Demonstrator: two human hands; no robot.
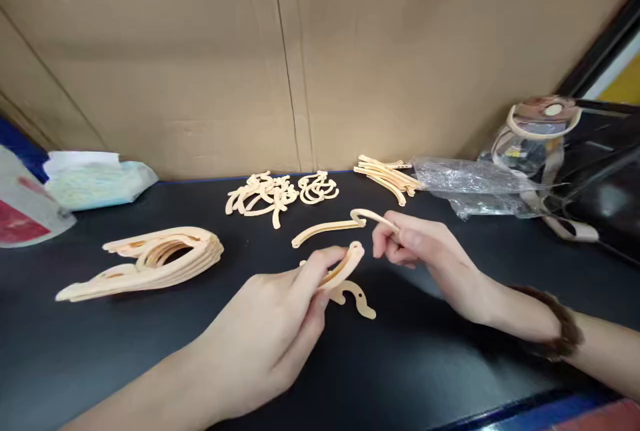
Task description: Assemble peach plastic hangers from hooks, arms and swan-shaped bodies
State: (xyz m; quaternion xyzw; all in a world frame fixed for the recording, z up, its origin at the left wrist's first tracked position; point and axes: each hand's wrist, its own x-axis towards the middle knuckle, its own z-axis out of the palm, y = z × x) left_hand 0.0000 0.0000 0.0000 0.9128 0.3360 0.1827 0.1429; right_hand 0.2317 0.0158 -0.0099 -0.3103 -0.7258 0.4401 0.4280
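Observation:
Pinched between the thumb and fingers of my left hand (280, 324) is a cream curved strip (346, 265) with a hole at its rounded tip. My right hand (430, 251) grips a thin cream hooked piece (373, 216), its curled end pointing left. Just behind both hands a long, slightly bent cream strip (325, 229) lies on the black table. Below the left fingertips is a flat curved cream piece (359, 299) with small holes, partly hidden by the hand. The two held pieces are apart.
A stack of larger cream curved frames (185, 259) lies at left. Small curved pieces (265, 196), more hooked pieces (317, 187) and a bundle of strips (385, 176) lie along the back. Clear plastic bags (465, 181), a strapped bottle (537, 127), a tissue pack (100, 181) and cardboard (200, 64) border the table.

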